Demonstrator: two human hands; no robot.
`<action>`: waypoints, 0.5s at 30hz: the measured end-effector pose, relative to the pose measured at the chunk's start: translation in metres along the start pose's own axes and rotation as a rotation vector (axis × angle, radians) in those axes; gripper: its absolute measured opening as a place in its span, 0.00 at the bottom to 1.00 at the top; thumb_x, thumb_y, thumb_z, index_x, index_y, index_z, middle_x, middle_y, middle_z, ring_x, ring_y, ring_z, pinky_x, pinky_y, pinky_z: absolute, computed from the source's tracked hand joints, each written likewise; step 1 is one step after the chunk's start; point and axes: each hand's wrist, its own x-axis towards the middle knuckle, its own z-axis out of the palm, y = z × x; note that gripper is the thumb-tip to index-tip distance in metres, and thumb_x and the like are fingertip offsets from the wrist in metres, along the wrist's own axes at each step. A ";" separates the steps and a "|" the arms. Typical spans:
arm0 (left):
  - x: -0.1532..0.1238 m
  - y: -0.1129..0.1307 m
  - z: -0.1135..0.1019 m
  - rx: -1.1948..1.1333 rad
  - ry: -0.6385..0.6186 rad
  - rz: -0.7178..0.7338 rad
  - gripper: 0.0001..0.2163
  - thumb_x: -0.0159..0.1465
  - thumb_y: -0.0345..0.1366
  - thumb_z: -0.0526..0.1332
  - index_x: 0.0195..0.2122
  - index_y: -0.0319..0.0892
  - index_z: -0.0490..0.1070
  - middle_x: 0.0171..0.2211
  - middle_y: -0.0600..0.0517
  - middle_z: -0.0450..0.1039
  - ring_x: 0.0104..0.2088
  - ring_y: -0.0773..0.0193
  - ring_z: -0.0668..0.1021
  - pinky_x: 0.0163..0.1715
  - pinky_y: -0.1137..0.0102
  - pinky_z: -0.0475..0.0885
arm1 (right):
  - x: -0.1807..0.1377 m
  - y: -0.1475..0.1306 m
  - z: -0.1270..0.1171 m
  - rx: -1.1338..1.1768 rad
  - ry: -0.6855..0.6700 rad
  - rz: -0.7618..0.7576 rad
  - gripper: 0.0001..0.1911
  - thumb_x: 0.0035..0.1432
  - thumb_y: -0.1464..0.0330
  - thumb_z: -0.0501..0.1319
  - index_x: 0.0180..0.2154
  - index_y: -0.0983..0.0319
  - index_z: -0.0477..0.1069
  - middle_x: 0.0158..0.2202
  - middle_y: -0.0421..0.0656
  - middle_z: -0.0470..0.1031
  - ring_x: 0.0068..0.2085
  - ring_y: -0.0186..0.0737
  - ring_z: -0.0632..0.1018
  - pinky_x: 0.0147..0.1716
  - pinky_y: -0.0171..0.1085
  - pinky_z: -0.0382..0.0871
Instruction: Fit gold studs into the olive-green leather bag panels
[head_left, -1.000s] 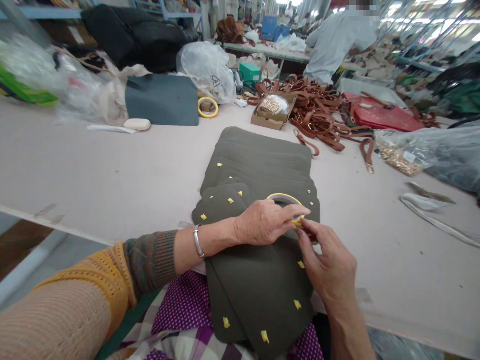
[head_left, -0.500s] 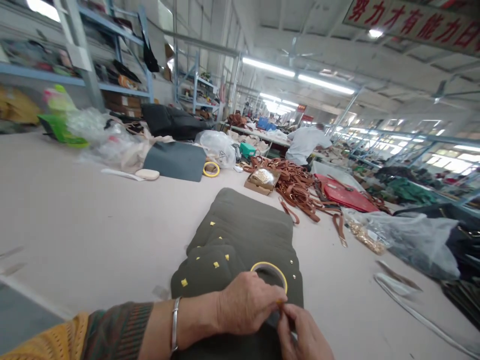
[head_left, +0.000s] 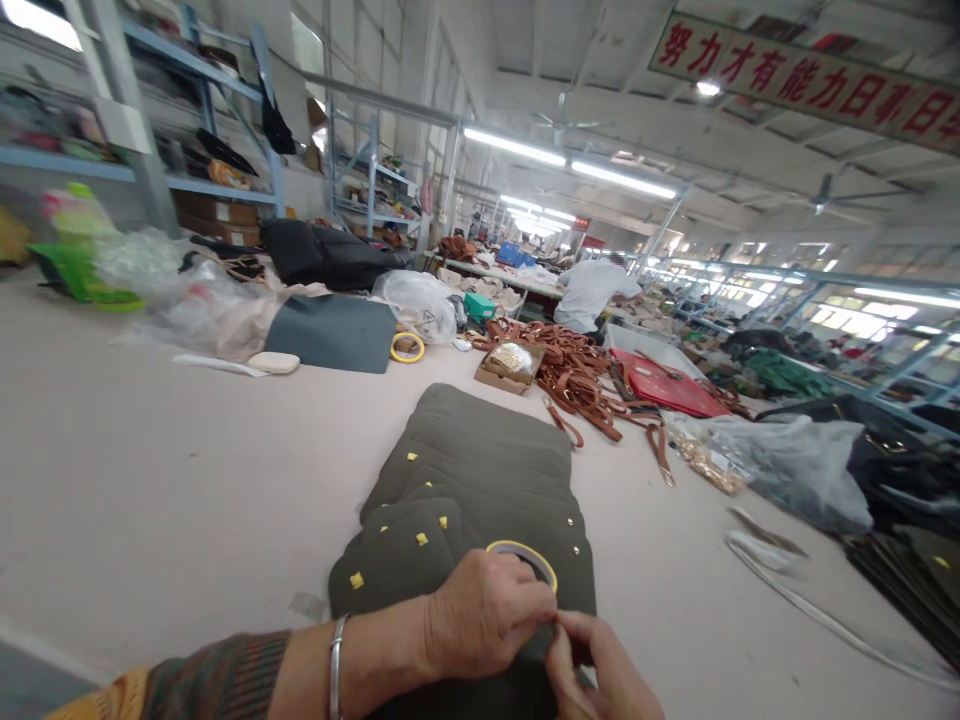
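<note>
My left hand point(head_left: 484, 612), with a silver bangle at the wrist, is closed on a roll of yellow tape point(head_left: 541, 562) whose rim shows behind the knuckles. Its fingertips meet those of my right hand point(head_left: 600, 665), which is closed in a pinch; what lies between those fingers is too small to make out. Beneath both hands are stacked dark olive panels point(head_left: 487, 450). Small yellow tape pieces point(head_left: 357, 580) dot the left side of the panels, and two small metal studs point(head_left: 576, 550) show near the right edge.
Farther back lie a second yellow tape roll point(head_left: 407, 347), a dark grey sheet point(head_left: 330, 332), a cardboard box of small beads or studs point(head_left: 510, 367) and a heap of brown straps point(head_left: 581, 375). At right are a plastic bag point(head_left: 810, 470), a white cord point(head_left: 817, 610) and stacked dark pieces point(head_left: 907, 590).
The view has swung slightly to the right. A yellow bit seen between my fingertips earlier is no longer visible; both hands stay together over the panels.
</note>
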 end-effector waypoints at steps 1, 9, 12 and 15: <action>0.001 0.001 -0.002 -0.006 0.008 0.001 0.11 0.67 0.32 0.49 0.29 0.42 0.66 0.23 0.54 0.67 0.24 0.68 0.69 0.25 0.72 0.64 | 0.001 -0.006 -0.005 0.008 -0.040 0.079 0.10 0.57 0.65 0.57 0.30 0.59 0.76 0.23 0.39 0.76 0.22 0.34 0.76 0.25 0.30 0.69; 0.002 0.009 -0.006 0.012 0.060 0.069 0.10 0.67 0.31 0.49 0.34 0.42 0.70 0.30 0.53 0.72 0.31 0.67 0.73 0.32 0.72 0.67 | 0.013 -0.016 -0.019 0.378 -0.148 0.691 0.14 0.50 0.58 0.65 0.28 0.64 0.75 0.19 0.40 0.74 0.21 0.36 0.75 0.20 0.32 0.69; 0.000 0.006 -0.004 0.088 0.035 0.025 0.10 0.68 0.31 0.49 0.36 0.42 0.70 0.30 0.54 0.72 0.31 0.67 0.72 0.33 0.71 0.68 | 0.016 0.011 -0.028 0.474 -0.142 0.856 0.17 0.45 0.57 0.70 0.30 0.64 0.76 0.23 0.41 0.76 0.23 0.35 0.76 0.24 0.33 0.74; -0.002 -0.002 0.001 0.206 -0.078 -0.014 0.09 0.68 0.30 0.50 0.38 0.42 0.70 0.32 0.53 0.72 0.31 0.65 0.72 0.33 0.69 0.67 | 0.021 0.037 -0.041 0.445 -0.233 0.915 0.22 0.41 0.55 0.72 0.33 0.65 0.77 0.25 0.42 0.78 0.25 0.35 0.78 0.27 0.32 0.75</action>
